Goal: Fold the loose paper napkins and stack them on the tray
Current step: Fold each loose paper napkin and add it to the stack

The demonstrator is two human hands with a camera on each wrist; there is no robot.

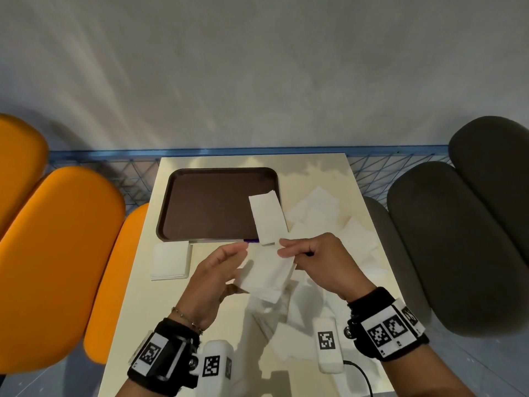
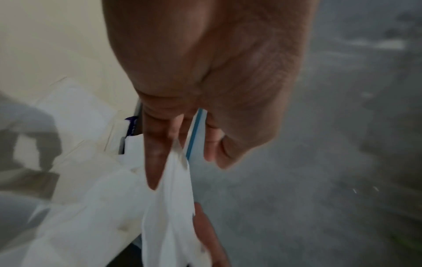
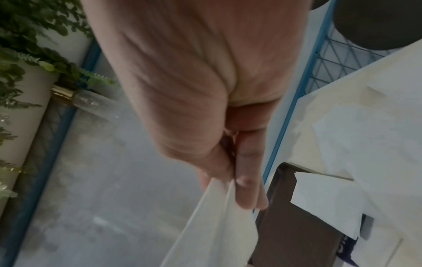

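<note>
Two hands are holding one napkin (image 1: 269, 270) up above the table (image 1: 137, 282), its long side running from the person toward the tray (image 1: 206, 204). The left hand (image 1: 213, 277) is pinching one side and the right hand (image 1: 320, 262) is pinching the far end. Another long napkin strip (image 1: 267, 216) is lying on the tray's right edge, pointing away. Only the right wrist view is showing green plants (image 3: 34, 45). Loose napkins (image 1: 329, 213) are lying at the right, and a folded stack (image 1: 170, 260) is sitting just below the tray.

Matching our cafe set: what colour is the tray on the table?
Dark brown rectangular tray; clearest in the head view.
</note>
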